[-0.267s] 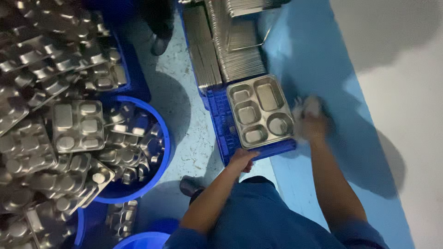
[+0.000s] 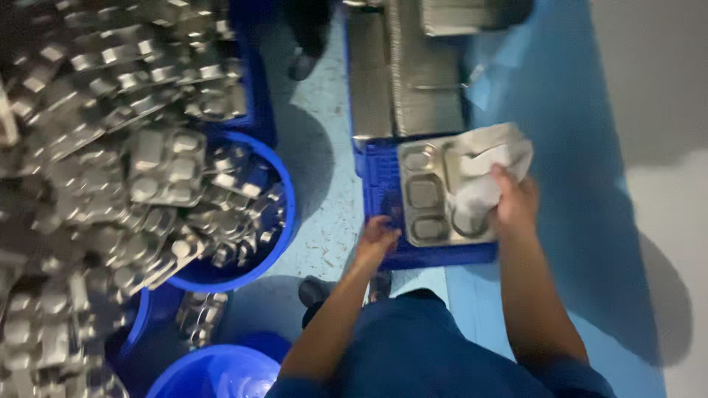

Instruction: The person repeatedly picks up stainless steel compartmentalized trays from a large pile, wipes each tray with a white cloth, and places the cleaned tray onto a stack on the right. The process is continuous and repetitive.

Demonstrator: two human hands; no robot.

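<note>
Head view: the left hand (image 2: 377, 239) closes its fingers on the near left edge of a steel compartment tray (image 2: 428, 195), holding it over a blue crate (image 2: 380, 177). The right hand (image 2: 515, 200) grips a crumpled white cloth (image 2: 483, 166) and presses it onto the tray's right half, so the cloth covers the compartments there. The tray sits just past centre of the picture, toward 2 o'clock from the person's blue-clad lap, with its three left compartments showing bare.

At 12 o'clock from the tray, rows of steel trays (image 2: 405, 74) stand packed on edge in the far part of the crate. At 9 o'clock, well apart across a strip of speckled floor (image 2: 324, 147), a round blue tub (image 2: 284, 221) brims with jumbled trays, and a larger heap of trays (image 2: 88, 147) fills the left side. A second blue tub (image 2: 214, 372) sits at 7 o'clock. A dark shoe (image 2: 316, 289) rests on the floor by the left forearm.
</note>
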